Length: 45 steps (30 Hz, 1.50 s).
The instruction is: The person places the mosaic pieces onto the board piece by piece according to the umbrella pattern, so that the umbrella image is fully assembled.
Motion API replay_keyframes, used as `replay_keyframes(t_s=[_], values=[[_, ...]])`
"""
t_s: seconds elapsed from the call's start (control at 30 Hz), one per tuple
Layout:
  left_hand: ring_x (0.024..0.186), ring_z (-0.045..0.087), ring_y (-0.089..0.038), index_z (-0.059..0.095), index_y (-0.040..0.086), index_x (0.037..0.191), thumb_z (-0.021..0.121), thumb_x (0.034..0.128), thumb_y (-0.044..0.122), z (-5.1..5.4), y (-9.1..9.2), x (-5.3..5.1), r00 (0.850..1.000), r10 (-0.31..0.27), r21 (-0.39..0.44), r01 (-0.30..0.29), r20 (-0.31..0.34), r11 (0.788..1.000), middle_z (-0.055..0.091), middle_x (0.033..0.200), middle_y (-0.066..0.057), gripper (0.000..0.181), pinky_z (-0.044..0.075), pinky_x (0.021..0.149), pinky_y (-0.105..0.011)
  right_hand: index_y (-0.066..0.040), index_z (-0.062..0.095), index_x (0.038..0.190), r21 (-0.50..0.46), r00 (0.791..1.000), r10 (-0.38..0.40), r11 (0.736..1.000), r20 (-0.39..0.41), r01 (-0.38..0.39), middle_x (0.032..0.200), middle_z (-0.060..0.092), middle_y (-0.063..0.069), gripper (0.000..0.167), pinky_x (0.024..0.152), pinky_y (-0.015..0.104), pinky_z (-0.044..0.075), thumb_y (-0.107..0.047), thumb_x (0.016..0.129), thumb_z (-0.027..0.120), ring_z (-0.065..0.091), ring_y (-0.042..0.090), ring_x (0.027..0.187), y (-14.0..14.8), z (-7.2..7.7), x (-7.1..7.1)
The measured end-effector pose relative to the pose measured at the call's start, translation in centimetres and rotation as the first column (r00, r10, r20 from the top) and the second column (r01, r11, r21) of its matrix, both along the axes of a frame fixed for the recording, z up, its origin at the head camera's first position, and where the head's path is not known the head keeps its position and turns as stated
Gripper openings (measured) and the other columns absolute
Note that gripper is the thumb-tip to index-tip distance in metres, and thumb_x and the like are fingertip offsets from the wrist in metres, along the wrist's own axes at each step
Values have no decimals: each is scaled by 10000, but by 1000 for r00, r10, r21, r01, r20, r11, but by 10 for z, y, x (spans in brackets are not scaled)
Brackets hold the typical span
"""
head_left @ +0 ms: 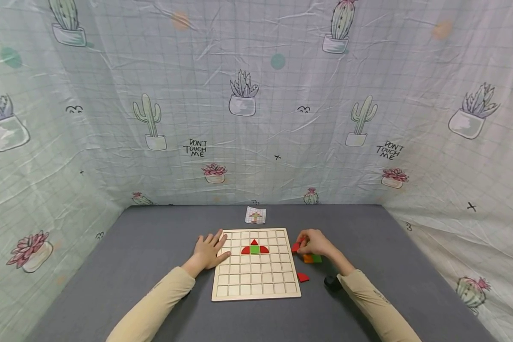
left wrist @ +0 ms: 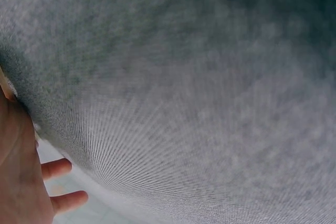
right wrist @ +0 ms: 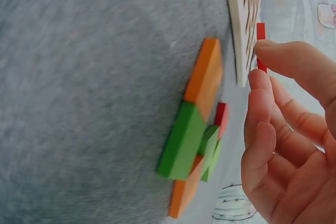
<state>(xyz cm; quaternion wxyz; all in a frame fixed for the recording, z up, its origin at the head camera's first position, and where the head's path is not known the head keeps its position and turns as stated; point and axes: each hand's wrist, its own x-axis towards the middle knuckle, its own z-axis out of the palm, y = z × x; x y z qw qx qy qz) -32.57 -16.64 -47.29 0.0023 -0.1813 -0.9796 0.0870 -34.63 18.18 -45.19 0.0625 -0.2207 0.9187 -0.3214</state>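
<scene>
My left hand (head_left: 206, 251) rests with spread fingers on the left edge of a square wooden grid board (head_left: 235, 280). On that board, a green square (head_left: 254, 249) lies between two red rounded pieces (head_left: 245, 251), below a red triangle (head_left: 254, 242). Beyond the board's right edge, my right hand (head_left: 318, 242) pinches a thin red piece (right wrist: 261, 31) between thumb and fingers; its full shape is hidden. Under this hand lie orange (right wrist: 205, 72) and green (right wrist: 184, 140) blocks, with another red piece (right wrist: 221, 119) behind. The left wrist view shows part of the left hand (left wrist: 21, 171) beside grey cloth.
A small printed pattern card (head_left: 255, 215) lies behind the board. One red quarter-round piece (head_left: 302, 277) lies by the board's right edge. A black object (head_left: 332, 283) is at the right wrist. Cactus-print cloth (head_left: 256, 142) hangs around the grey table (head_left: 154, 237).
</scene>
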Motion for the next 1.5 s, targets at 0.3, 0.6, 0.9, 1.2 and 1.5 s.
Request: replay_keyframes(t_s=[0.3, 0.6, 0.9, 1.2, 1.5], values=[[1268, 345, -313, 293, 137, 1407, 319, 912, 538, 1, -1, 0, 1000, 5, 16, -5, 1, 1000, 253, 1472, -80, 637, 280, 945, -548, -15, 593, 892, -56, 996, 74, 995, -46, -76, 675, 637, 55, 199, 516, 229, 438, -95, 744, 698, 572, 149, 567, -22, 3, 7], [1267, 347, -306, 285, 151, 1411, 303, 911, 550, -1, -1, 0, 1000, 7, -3, -7, 0, 1000, 245, 1476, -66, 640, 292, 938, -537, -42, 603, 866, -57, 996, 84, 995, -34, -86, 660, 646, 54, 218, 479, 206, 406, -114, 705, 731, 534, 81, 523, -57, 1, 16], [1264, 339, -315, 284, 160, 1412, 275, 942, 489, 0, -2, -2, 1000, 1, 8, -1, 12, 1000, 247, 1475, -65, 573, 281, 952, -537, -61, 619, 845, -36, 991, 124, 991, -54, -126, 653, 643, 38, 195, 518, 202, 421, -124, 701, 735, 526, 50, 531, -90, -2, 20], [1273, 328, -320, 297, 188, 1408, 309, 935, 488, 2, -4, -3, 1000, 14, 6, -14, 5, 1000, 258, 1473, -38, 560, 267, 982, -526, -42, 628, 840, -62, 994, 106, 992, -24, -108, 640, 666, 61, 195, 512, 196, 430, -54, 674, 730, 557, 59, 506, -124, -4, 21], [1277, 330, -350, 340, 183, 1390, 334, 919, 514, 0, -7, -7, 999, -29, 32, 29, -14, 999, 300, 1453, -53, 576, 275, 986, -537, -31, 644, 797, -53, 1000, 26, 998, -8, -26, 608, 648, 34, 205, 490, 174, 414, -61, 625, 752, 517, 31, 482, -151, -4, 21]])
